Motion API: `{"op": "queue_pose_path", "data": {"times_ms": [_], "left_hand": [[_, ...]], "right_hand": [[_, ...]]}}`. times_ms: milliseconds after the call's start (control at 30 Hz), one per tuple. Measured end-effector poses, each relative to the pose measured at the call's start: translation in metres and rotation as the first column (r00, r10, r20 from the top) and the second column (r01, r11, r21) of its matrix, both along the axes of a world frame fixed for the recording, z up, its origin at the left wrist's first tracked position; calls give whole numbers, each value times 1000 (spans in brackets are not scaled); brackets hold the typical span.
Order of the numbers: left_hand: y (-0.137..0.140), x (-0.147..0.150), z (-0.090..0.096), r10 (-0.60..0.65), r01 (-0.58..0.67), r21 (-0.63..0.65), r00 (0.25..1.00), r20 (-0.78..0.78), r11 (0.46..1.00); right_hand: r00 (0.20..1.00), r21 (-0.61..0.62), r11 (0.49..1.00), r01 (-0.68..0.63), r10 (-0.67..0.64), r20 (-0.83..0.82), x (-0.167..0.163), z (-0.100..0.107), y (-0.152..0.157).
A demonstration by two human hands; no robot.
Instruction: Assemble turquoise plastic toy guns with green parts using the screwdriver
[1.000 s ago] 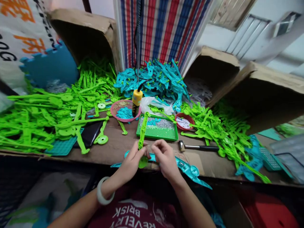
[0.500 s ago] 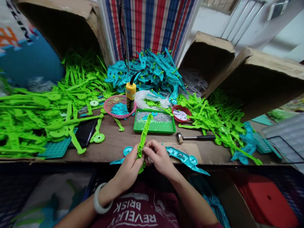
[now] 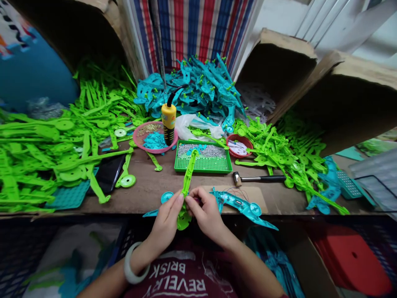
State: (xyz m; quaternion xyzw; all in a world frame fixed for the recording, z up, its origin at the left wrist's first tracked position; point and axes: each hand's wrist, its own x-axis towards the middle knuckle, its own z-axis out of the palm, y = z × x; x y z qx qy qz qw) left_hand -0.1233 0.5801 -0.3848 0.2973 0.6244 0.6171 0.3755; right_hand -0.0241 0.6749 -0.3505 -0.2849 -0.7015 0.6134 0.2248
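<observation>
Between my hands, at the table's front edge, a long lime-green plastic part (image 3: 188,176) stands with its narrow end pointing away and its round end toward me. My left hand (image 3: 167,217) is closed around its left side. My right hand (image 3: 206,211) pinches at the part's right side; whether a small piece sits in those fingertips is hidden. Just beyond my hands lies a turquoise plastic part (image 3: 240,203) with thin wires, partly on a piece of cardboard (image 3: 259,198). Its left portion shows past my left hand.
A yellow electric screwdriver (image 3: 168,120) hangs over a pink bowl (image 3: 135,140) of turquoise pieces. A green tray (image 3: 203,166) holds screws. Beside the red basket (image 3: 238,154) lies a hammer (image 3: 260,179). Lime-green parts (image 3: 27,157) heap both sides; turquoise parts (image 3: 198,89) pile behind.
The green part has dropped slightly toward me, and its round end shows more below my hands. My right fingers have shifted along its side. The camera view has tilted a little.
</observation>
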Motion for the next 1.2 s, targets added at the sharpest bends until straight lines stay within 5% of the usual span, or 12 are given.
{"op": "queue_pose_path", "data": {"times_ms": [300,433,533,633,733,867,1033,1100,1200], "left_hand": [[-1,-8,3,56,-56,11,998,-19,998],[4,-14,10,4,-26,102,977,211,994],[7,-14,22,-117,81,105,907,404,991],[9,-11,32,-188,156,106,824,535,982],[11,-8,38,-227,200,113,774,592,973],[13,-3,42,-193,150,121,781,594,981],[13,4,44,-129,74,117,804,581,990],[13,7,44,-127,70,120,805,579,990],[13,10,42,-73,30,84,819,570,996]], "right_hand": [[994,-163,983,-89,76,-83,3,-4,5],[989,-213,966,-148,141,-49,19,-4,30],[929,-307,878,-368,362,-78,29,1,54],[885,-326,823,-465,442,-148,33,9,71],[893,-243,860,-449,418,-169,33,16,76],[948,70,954,-293,299,-109,32,23,64],[980,339,934,-114,162,-118,31,23,38],[985,289,955,-69,112,-134,29,19,30],[972,-35,989,-141,132,-194,25,14,21]]}}
